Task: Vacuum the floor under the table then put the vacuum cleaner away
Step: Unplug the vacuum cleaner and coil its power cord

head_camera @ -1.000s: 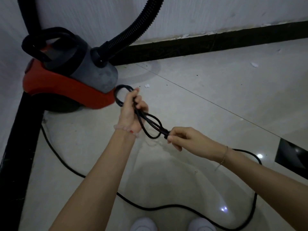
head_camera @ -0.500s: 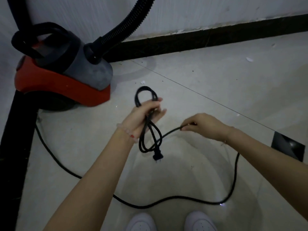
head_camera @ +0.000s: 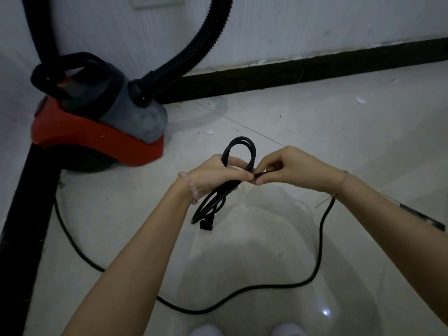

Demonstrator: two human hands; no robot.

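Note:
A red and grey vacuum cleaner [head_camera: 97,132] stands on the floor in the corner at the upper left, its black ribbed hose [head_camera: 194,47] rising out of the top of the view. My left hand [head_camera: 215,175] is shut around a small coil of the black power cord [head_camera: 242,146], with loops above and below the fist and the plug [head_camera: 206,225] dangling beneath. My right hand [head_camera: 288,168] pinches the same cord right beside the left hand. The loose cord [head_camera: 320,238] trails down from it and curves across the floor back toward the vacuum.
White walls with a dark skirting board [head_camera: 315,69] meet in the corner behind the vacuum. Small bits of white litter [head_camera: 360,100] lie on the pale floor tiles. My white shoes [head_camera: 206,331] show at the bottom edge.
My right hand slid along the cord and then came back to the left hand, adding a loop. The loose cord on the floor has grown shorter and the view shifted.

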